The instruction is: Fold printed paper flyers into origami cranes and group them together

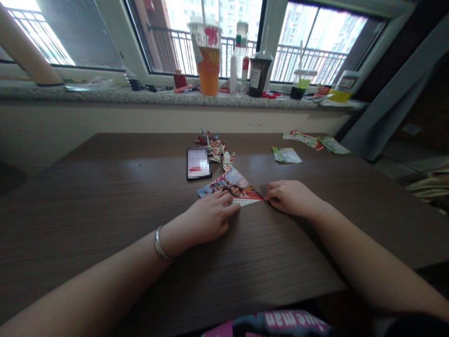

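A printed sheet of paper (242,183), folded into a rough triangle with a colourful photo on it, lies on the brown table in front of me. My left hand (210,216) rests on its lower left part with the fingers stretched out, covering that edge. At the paper's right tip, my right hand (293,197) has its fingers closed in a pinch on the corner. Just beyond the paper is a row of small folded paper pieces (217,149), pointed and striped. A phone (199,164) with a lit screen lies left of them.
A small stack of green and white papers (286,155) lies at the back right, with paper strips (305,139) behind it. On the window sill (157,96) stand a tall cup of orange drink (209,70), a dark cup (258,75), bottles and pens.
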A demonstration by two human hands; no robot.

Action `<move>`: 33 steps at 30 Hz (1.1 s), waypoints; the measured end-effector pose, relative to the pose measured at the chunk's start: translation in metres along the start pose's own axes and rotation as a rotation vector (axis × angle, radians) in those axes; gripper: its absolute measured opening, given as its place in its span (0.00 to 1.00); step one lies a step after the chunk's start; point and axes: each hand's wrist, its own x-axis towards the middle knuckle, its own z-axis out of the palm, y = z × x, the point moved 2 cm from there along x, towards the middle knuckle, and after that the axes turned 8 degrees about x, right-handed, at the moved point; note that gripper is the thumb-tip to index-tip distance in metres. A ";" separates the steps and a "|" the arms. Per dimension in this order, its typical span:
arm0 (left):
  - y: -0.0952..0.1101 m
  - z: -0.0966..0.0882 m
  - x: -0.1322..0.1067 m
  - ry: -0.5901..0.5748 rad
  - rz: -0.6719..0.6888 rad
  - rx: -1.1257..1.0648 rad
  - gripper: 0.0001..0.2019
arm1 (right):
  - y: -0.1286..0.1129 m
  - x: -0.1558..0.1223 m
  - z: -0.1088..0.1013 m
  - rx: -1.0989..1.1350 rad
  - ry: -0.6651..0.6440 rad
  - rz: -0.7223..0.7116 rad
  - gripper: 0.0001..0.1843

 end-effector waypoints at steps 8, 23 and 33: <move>-0.002 0.003 0.000 0.012 0.003 -0.020 0.18 | 0.001 0.002 0.002 0.006 0.165 0.023 0.10; -0.001 0.011 0.002 0.098 -0.016 0.064 0.19 | -0.029 0.016 0.022 0.123 0.197 -0.303 0.13; -0.006 0.001 0.002 0.022 0.025 0.025 0.15 | -0.029 0.014 0.020 0.090 0.177 -0.291 0.13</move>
